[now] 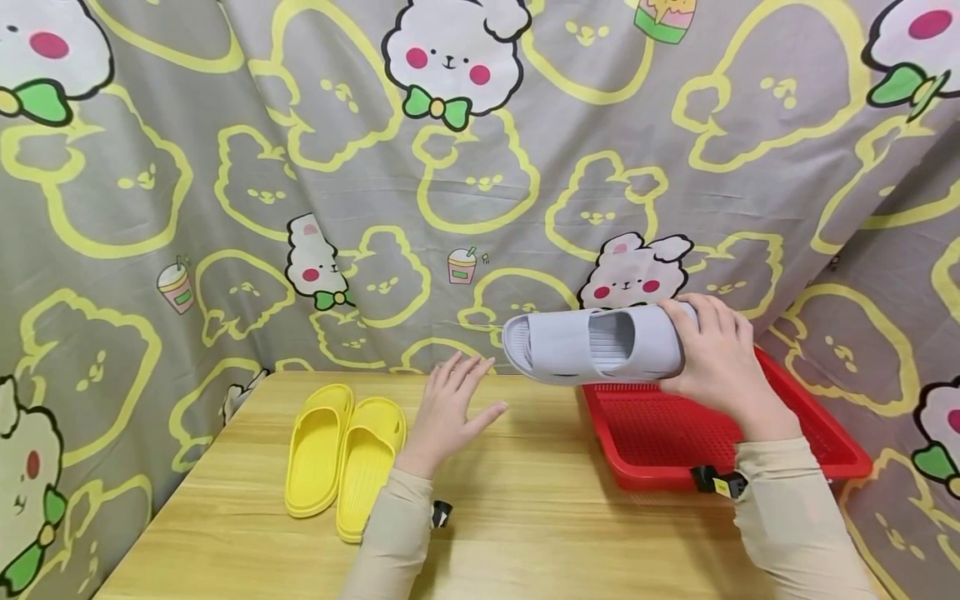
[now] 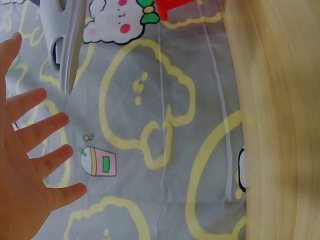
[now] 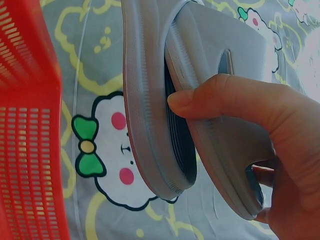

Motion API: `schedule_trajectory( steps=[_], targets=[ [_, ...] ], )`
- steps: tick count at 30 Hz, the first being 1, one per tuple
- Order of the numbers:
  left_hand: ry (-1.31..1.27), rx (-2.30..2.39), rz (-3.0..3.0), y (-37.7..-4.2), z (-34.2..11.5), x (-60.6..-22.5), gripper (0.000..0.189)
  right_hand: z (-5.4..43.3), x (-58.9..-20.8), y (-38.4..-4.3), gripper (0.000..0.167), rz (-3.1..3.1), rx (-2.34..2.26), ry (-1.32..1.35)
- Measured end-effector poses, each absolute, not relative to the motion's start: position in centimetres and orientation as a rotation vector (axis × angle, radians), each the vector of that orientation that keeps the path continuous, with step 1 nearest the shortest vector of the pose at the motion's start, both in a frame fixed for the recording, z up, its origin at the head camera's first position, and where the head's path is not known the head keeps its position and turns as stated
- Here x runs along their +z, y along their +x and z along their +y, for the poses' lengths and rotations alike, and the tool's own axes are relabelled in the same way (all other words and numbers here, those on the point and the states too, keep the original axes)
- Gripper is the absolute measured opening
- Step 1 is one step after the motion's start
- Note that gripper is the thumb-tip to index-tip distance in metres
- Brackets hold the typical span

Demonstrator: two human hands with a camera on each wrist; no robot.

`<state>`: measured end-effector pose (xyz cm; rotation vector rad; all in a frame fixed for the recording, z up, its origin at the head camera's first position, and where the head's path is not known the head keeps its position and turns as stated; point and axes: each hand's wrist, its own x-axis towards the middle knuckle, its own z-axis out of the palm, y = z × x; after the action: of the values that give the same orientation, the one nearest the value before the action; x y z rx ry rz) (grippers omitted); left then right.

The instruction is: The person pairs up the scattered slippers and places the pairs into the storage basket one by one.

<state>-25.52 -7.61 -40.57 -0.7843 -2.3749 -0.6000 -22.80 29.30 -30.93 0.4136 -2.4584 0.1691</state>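
My right hand (image 1: pixel 716 358) grips a pair of grey slippers (image 1: pixel 558 346) in the air over the back of a red basket (image 1: pixel 652 482). The right wrist view shows two grey slippers (image 3: pixel 152 125) pushed together, with the thumb (image 3: pixel 182 102) against the nearer one's sole edge. My left hand (image 1: pixel 448 408) hovers above the table with its fingers spread, a short way left of the slippers and touching nothing. Two yellow slippers (image 1: pixel 318 458) lie side by side on the table, left of that hand; the left sleeve hides part of one.
The wooden table (image 1: pixel 525 533) carries the basket on its right side. A grey patterned curtain (image 1: pixel 480 200) hangs behind the table and along both sides. Black straps with small devices sit at both wrists.
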Motion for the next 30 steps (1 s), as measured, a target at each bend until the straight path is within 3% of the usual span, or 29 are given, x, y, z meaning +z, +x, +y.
schedule_trajectory(
  steps=[30],
  targets=[
    [-0.851, -0.438, -2.645, -24.9, -2.7, -42.2, 0.074, 34.3, -30.4, -22.5, 0.108, -2.550, 0.058, 0.339]
  ],
)
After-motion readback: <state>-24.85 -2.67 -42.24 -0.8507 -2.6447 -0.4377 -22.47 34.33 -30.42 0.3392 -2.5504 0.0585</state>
